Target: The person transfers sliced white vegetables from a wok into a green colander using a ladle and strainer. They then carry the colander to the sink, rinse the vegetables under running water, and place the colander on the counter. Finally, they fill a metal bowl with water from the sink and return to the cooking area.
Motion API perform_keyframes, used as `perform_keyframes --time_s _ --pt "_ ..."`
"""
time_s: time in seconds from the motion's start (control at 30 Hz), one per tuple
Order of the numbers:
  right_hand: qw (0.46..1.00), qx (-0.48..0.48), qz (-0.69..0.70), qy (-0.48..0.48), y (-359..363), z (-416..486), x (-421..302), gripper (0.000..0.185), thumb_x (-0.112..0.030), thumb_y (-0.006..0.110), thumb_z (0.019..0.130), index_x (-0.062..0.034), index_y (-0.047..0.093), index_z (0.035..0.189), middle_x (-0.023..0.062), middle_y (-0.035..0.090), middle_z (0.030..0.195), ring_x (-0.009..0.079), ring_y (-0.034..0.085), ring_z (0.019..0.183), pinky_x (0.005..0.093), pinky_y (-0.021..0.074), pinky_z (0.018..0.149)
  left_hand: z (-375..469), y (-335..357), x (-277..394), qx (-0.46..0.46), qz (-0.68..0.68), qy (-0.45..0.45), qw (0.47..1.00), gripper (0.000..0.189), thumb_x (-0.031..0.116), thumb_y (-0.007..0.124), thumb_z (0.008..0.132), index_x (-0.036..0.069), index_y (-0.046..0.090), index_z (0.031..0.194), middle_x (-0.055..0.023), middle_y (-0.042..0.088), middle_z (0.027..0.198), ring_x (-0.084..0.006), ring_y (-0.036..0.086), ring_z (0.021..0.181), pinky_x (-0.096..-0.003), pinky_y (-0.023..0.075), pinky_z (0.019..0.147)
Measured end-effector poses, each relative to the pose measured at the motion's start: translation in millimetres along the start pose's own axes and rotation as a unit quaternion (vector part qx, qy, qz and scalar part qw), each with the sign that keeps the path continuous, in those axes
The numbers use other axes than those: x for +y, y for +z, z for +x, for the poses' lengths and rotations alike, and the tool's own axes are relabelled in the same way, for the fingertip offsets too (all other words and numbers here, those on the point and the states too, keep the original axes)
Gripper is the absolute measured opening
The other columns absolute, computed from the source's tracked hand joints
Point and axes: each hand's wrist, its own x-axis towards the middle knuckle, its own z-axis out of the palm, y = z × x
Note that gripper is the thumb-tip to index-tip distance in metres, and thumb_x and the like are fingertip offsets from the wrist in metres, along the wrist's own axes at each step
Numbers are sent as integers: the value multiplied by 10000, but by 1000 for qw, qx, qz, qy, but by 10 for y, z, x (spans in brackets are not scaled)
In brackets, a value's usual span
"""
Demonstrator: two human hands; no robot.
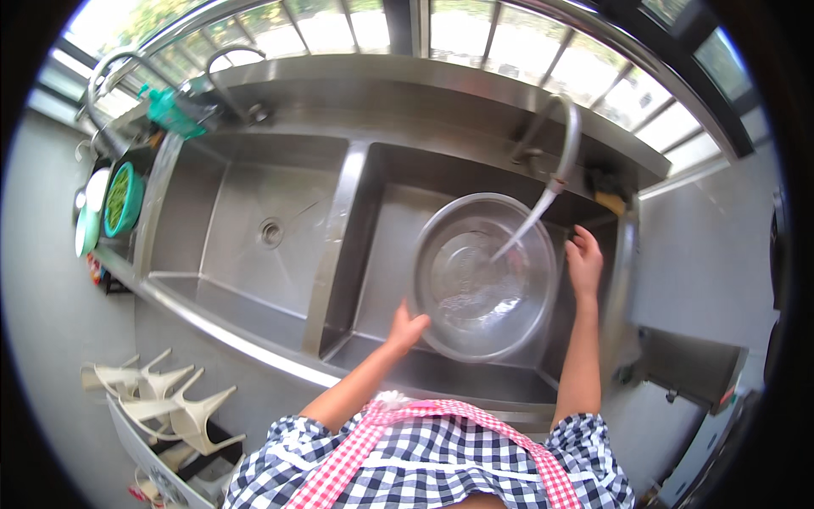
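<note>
A round stainless steel basin (422, 254) stands in the right-hand sink compartment (397, 223), with water (474, 280) in it. From the curved faucet (572, 137) a white stream (528, 223) runs down into the basin. My left hand (407, 327) is at the basin's lower left rim, thumb at the edge and fingers along the outside. To the right of the basin, apart from its rim, is my right hand (585, 257) with curled fingers. A small dark patch shows by those fingertips; whether it is something held is unclear.
A metal divider (337, 248) separates the left sink compartment (267, 191), which has a drain (271, 233). Far left are a teal basket (131, 200) of green vegetables and a green bottle (172, 114). Cream stools (184, 407) stand lower left. A yellow item (609, 203) lies behind my right hand.
</note>
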Motion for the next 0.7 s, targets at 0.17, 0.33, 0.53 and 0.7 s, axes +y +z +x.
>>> perform_keyframes --time_s 0.17,0.33,0.53,0.7 --pt "994 9 -31 -107 267 608 -268 340 -129 593 706 -66 565 1038 159 608 860 225 606 722 307 471 668 52 -7 64 -34 22 -2 999 519 -8 532 629 -43 380 1124 -119 556 918 -184 543 801 -287 451 691" --pt "991 -36 -93 -89 564 965 -343 327 -135 561 706 -73 564 1027 154 605 850 290 586 779 366 459 706 50 -53 87 -8 29 -42 999 491 -17 521 621 -11 398 1096 -96 542 902 -167 530 768 -274 441 653" --pt "978 -68 -163 -108 786 1048 -308 358 -105 513 726 -63 525 1082 152 564 1008 315 517 963 386 418 820 79 -121 -27 4 19 -74 997 488 -13 517 608 0 404 1083 -79 530 863 -155 514 728 -268 423 592" --pt "967 -96 -206 -116 817 1029 -261 381 -91 500 725 -61 509 1105 134 511 1120 305 483 1021 375 406 851 106 -170 -131 7 9 -114 993 479 -1 511 605 26 419 1074 -60 518 831 -130 500 669 -246 383 495"
